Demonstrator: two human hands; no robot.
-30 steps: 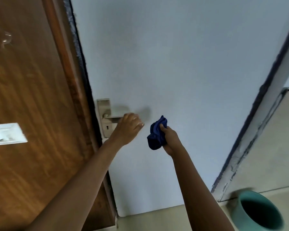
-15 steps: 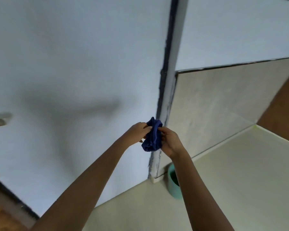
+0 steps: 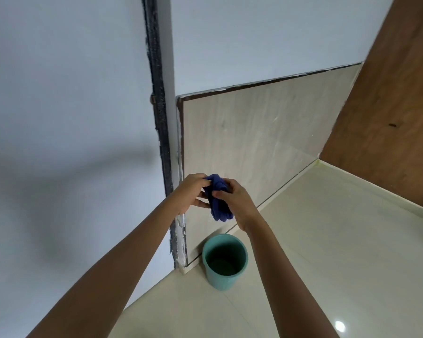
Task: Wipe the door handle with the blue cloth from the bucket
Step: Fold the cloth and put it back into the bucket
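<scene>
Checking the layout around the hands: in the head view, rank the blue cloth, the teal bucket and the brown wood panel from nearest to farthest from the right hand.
1. blue cloth, gripped by the right hand and left hand.
2. teal bucket, on the floor below.
3. brown wood panel, far right.

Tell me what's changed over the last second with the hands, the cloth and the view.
The left hand let go of the door handle and came across to grip the blue cloth together with the right hand. The view swung right: the handle is out of sight, and the green bucket now sits on the floor below the hands. The cloth stayed bunched in the right hand.
</scene>
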